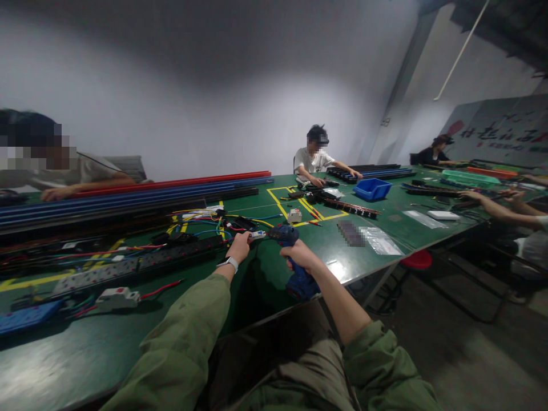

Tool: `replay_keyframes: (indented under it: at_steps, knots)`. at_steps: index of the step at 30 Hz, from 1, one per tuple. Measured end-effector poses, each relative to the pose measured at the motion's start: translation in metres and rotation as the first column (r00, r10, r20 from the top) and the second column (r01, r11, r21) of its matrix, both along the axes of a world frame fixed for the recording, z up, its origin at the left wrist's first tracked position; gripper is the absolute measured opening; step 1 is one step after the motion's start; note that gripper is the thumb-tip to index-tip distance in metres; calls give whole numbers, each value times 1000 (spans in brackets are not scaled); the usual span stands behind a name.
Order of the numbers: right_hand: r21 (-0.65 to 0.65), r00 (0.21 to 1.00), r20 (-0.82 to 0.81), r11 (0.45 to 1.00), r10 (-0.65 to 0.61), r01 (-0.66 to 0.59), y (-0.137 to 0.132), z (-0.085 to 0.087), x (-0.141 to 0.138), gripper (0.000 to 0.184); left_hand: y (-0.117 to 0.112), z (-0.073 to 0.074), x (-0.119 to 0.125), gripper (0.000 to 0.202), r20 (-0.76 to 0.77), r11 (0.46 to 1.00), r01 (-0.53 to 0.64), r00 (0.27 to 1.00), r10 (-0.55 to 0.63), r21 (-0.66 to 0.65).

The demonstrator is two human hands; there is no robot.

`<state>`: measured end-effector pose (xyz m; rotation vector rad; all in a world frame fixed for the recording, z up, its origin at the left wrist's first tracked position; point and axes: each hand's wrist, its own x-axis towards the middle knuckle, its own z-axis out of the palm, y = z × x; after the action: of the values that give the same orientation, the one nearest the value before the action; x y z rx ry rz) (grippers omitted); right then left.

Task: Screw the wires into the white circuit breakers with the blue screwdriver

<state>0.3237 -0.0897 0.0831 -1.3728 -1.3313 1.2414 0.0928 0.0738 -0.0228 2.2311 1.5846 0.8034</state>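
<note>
Right hand (299, 254) clenched round blue cordless screwdriver (295, 268), nose aimed at small white module (258, 234) pinched in left hand (240, 246) above green table (265, 285). Risky: could slip off the screw towards fingertips, or snag loose wires (205, 220) nearby.

Long green worktable (411, 242), pale grey wall (192, 85), dark concrete floor (471, 354), red stool (417, 260), dim light

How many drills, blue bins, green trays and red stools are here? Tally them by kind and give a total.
Drill: 1, held in the right hand
Blue bin: 1
Green tray: 1
Red stool: 1
Total: 4
</note>
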Motion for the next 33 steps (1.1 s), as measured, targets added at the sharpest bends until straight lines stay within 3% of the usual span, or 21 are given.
replay_keyframes:
  at_steps: [22, 33]
  knots:
    - [-2, 1000, -30, 1000, -8, 8, -4, 4, -1, 13, 6, -6, -1, 33, 10, 1000, 2, 1000, -2, 14]
    - [-4, 1000, -3, 1000, -7, 7, -5, 7, -2, 12, 0, 1, 0, 34, 19, 1000, -2, 1000, 2, 0]
